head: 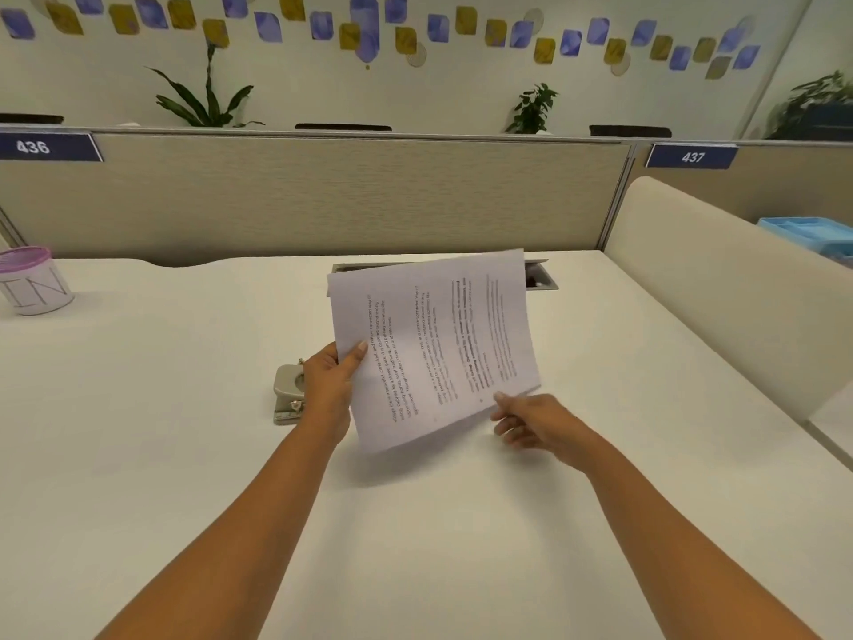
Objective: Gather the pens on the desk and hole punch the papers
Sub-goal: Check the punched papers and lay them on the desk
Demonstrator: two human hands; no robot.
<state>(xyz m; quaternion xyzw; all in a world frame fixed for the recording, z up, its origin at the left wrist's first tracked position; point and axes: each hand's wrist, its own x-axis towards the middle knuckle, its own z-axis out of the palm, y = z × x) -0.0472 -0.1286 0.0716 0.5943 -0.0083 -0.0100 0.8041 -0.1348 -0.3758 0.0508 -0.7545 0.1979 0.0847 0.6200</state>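
Note:
Printed papers (pixel 434 348) are held up above the middle of the white desk (pixel 184 455), tilted with the text sideways. My left hand (pixel 330 385) grips their left edge, thumb on top. My right hand (pixel 531 420) pinches the lower right corner. A grey hole punch (pixel 287 394) sits on the desk just left of my left hand, partly hidden behind it. No pens are visible.
A white cup with a pink mesh rim (pixel 34 281) stands at the far left of the desk. A cable slot (pixel 540 275) lies behind the papers. Beige partitions (pixel 323 200) close the back and right side. A blue tray (pixel 812 233) sits beyond the right divider.

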